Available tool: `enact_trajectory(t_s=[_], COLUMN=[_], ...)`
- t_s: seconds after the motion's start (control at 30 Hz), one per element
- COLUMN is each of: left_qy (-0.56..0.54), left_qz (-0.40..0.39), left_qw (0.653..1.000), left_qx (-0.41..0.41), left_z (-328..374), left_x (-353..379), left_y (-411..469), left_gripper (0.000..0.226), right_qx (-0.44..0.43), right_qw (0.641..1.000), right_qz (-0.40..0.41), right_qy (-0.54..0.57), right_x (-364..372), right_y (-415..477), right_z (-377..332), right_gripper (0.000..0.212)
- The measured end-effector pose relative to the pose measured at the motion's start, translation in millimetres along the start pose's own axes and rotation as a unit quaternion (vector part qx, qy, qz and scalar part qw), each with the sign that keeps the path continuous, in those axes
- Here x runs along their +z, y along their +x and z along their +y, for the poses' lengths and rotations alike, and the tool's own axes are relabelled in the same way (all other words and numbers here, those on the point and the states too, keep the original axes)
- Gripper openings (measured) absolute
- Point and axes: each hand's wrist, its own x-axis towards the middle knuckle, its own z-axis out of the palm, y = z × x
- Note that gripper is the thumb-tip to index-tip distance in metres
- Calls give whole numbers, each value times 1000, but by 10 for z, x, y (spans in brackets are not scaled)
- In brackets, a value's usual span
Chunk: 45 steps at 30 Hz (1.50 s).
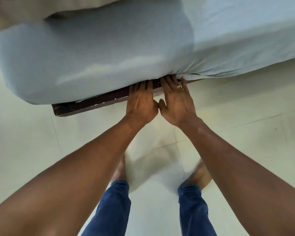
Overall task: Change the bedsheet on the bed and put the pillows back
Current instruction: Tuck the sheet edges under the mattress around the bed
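Note:
A pale blue bedsheet [109, 57] covers the mattress and wraps down over its near side. My left hand [140, 103] and my right hand [174, 101] lie side by side, fingers straight, with the fingertips pushed under the sheet's lower edge where mattress meets the dark wooden bed frame [92, 103]. The sheet bunches into small folds just above my right fingers. A ring shows on my right hand. A beige pillow or blanket [24, 11] lies on the bed at the top left.
The mattress corner hangs past the frame at the left. Pale floor tiles [245, 125] spread below and around the bed. My bare feet and blue trousers [112, 210] stand close to the bed's edge.

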Motion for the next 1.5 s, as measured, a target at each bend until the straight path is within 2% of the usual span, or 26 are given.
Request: enact_trajectory(t_s=[0.1, 0.2, 0.3, 0.4, 0.53, 0.6, 0.67, 0.8, 0.93, 1.0, 1.07, 1.17, 1.23, 1.33, 1.43, 1.5], left_qy=[13, 8, -43, -90, -70, -74, -62, -8, -51, -53, -64, -58, 0, 10, -72, -107], left_qz=[-34, -54, -5, 9, -38, -72, -78, -73, -35, -44, -45, -90, -130, -81, -17, 12], left_qw=[998, 998, 999, 994, 991, 992, 994, 991, 987, 987, 987, 982, 979, 982, 987, 986], left_qx=[-42, -26, -10, 62, 106, 75, 52, 110, 150, 145, 140, 153, 159, 171, 144, 127], left_z=[113, 78, 92, 234, 410, 573, 680, 698, 743, 795, 859, 999, 1066, 1049, 1076, 1147], left_x=[29, -117, -326, -337, -148, -96, -69, 36, 57, 31, 34, 94, 196, 268, 225, 148], left_y=[77, 3, -336, -621, -79, 264, 416, 88, -238, -199, 27, 421, 524, 470, 419, 309], left_gripper=[66, 66, 54, 53, 69, 63, 56, 82, 69, 64, 72, 93, 100, 92, 70, 68], right_qx=[10, 40, 60, 39, 5, 15, 32, 73, 91, 70, 53, 48, 58, 85, 99, 107], right_qw=[999, 997, 997, 999, 998, 996, 998, 996, 990, 992, 997, 999, 998, 996, 994, 991], right_qz=[13, -4, 2, -15, 51, 58, 36, -10, -76, -88, -60, -11, -4, -15, -21, -38], right_qy=[-28, -70, -56, -10, 41, 66, 49, -39, -80, -57, -16, 24, 30, 5, -50, -65], right_x=[6, -44, 16, -33, -228, -270, -290, -423, -417, -313, -314, -394, -413, -444, -474, -465], right_y=[-248, 6, 228, 175, -74, -372, -514, 88, 341, 102, -96, -340, -532, -429, 146, 343], right_z=[130, 256, 242, 332, 436, 445, 545, 783, 801, 845, 873, 831, 889, 1185, 1393, 1404], right_gripper=[72, 75, 66, 62, 62, 64, 67, 66, 51, 66, 79, 78, 75, 75, 61, 63])
